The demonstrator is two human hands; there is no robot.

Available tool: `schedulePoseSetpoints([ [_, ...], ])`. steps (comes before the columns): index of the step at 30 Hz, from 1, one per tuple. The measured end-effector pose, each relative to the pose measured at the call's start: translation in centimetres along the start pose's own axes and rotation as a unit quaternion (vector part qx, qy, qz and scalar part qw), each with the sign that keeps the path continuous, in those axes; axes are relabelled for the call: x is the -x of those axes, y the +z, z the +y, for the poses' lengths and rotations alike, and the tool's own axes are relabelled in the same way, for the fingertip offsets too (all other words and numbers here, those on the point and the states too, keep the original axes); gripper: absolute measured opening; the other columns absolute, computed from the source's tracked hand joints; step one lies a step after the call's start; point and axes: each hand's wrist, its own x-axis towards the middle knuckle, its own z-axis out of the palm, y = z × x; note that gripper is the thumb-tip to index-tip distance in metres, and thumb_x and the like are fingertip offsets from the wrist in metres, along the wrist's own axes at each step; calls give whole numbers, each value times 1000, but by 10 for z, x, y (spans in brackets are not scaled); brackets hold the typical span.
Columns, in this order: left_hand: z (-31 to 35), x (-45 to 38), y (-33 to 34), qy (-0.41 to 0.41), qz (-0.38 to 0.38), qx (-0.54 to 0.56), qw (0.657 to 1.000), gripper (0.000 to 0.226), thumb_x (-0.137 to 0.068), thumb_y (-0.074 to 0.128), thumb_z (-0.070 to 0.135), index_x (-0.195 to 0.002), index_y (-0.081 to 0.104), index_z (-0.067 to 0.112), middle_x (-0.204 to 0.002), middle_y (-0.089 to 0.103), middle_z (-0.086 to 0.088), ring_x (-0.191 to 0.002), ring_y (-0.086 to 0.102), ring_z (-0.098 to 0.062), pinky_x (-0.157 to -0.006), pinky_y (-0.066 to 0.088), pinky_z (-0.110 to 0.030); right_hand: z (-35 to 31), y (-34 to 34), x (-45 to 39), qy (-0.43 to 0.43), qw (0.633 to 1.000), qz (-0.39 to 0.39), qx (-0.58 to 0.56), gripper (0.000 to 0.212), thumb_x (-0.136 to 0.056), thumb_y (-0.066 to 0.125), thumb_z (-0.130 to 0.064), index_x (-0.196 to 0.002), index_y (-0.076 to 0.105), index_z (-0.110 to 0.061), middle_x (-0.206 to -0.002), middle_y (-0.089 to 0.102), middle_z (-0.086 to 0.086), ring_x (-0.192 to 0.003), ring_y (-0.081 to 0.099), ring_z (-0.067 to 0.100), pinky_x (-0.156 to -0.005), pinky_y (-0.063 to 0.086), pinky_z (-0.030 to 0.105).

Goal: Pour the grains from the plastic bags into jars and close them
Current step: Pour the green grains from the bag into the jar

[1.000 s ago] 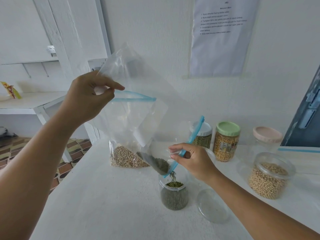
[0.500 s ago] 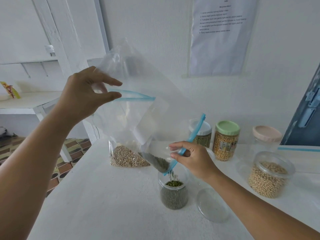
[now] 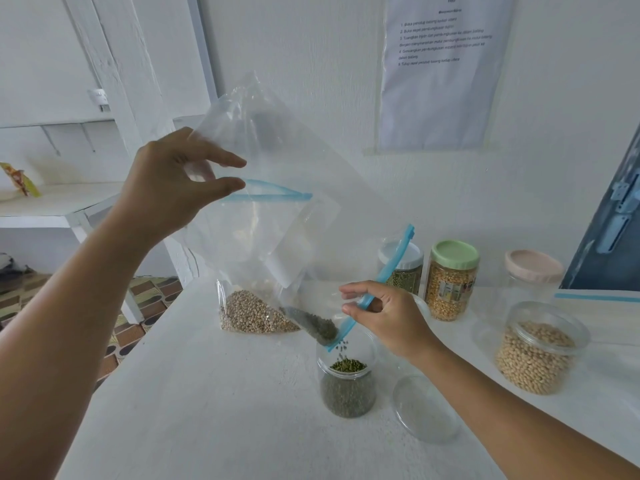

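The white bench (image 3: 207,410) fills the lower frame. Above its centre you hold the clear zip bag (image 3: 277,174) tilted, mouth corner down. Your left hand (image 3: 173,192), at centre left, pinches the bag's raised bottom corner between thumb and fingers; keep it high so the remaining beans slide to the low corner. Your right hand (image 3: 388,317), right of centre, pinches the blue zip strip (image 3: 388,268) by the mouth; hold that opening narrow and right over the open jar (image 3: 347,382) at lower centre, already mostly full. Mung beans (image 3: 313,323) bunch at the bag's corner and a few are falling. Tap gently rather than shaking. The clear lid (image 3: 427,410) lies just right of the jar, ready for closing.
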Motion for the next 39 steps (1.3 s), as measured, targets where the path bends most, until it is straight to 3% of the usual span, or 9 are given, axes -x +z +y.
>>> schedulePoseSetpoints([
  [4, 1, -2, 1, 2, -3, 1, 1000, 25, -80, 88, 31, -103, 79, 32, -93, 66, 6, -90, 64, -13, -88, 55, -35, 3, 0, 0, 4, 1000, 0, 3, 29, -88, 82, -19, -115, 78, -31, -105, 77, -18, -87, 74, 18, -82, 63, 29],
  [8, 2, -3, 2, 9, -3, -3, 1000, 24, -81, 87, 30, -104, 79, 32, -93, 66, 9, -91, 65, -14, -91, 55, -36, 2, 1, 1, 4, 1000, -1, -7, 29, -88, 82, -18, -114, 78, -30, -104, 77, -16, -78, 70, 4, -76, 59, 20],
  [15, 3, -6, 4, 23, -1, -12, 1000, 23, -82, 88, 30, -103, 80, 30, -91, 66, 9, -90, 63, -9, -88, 49, -23, 4, 0, 3, 10, 1000, 2, -4, 29, -89, 81, -17, -115, 78, -30, -104, 77, -16, -63, 58, 2, -69, 53, 17],
  [23, 8, -10, 6, 34, 0, -21, 999, 22, -83, 87, 30, -104, 80, 28, -91, 65, 8, -90, 62, -12, -86, 46, -19, 6, -1, 3, 15, 1000, 8, -15, 30, -89, 81, -18, -117, 77, -29, -106, 77, -16, -76, 69, 7, -78, 61, 25],
  [27, 13, -12, 7, 41, -3, -23, 999, 22, -83, 87, 30, -104, 81, 27, -91, 65, 5, -92, 63, -17, -87, 46, -24, 7, 0, 4, 11, 1000, 9, -17, 30, -89, 81, -16, -117, 77, -28, -105, 77, -13, -68, 65, 3, -71, 56, 19],
  [33, 15, -15, 9, 44, -3, -21, 999, 22, -83, 87, 30, -104, 81, 27, -90, 65, 7, -92, 63, -16, -86, 44, -21, 9, -2, 3, 22, 999, 15, -23, 30, -90, 81, -17, -116, 77, -31, -106, 76, -15, -75, 68, 10, -77, 60, 25],
  [36, 16, -16, 10, 45, -7, -26, 999, 22, -83, 87, 30, -105, 81, 26, -91, 65, 5, -93, 63, -18, -86, 44, -22, 10, -2, 3, 17, 1000, 7, -20, 30, -89, 81, -17, -117, 77, -28, -106, 77, -13, -75, 68, 2, -76, 58, 20],
  [39, 18, -17, 11, 50, -8, -25, 998, 22, -84, 86, 30, -105, 81, 27, -91, 65, 5, -92, 63, -17, -86, 44, -21, 10, -2, 3, 24, 999, 15, -31, 30, -89, 81, -16, -117, 77, -27, -106, 77, -13, -84, 72, 5, -79, 59, 21],
])
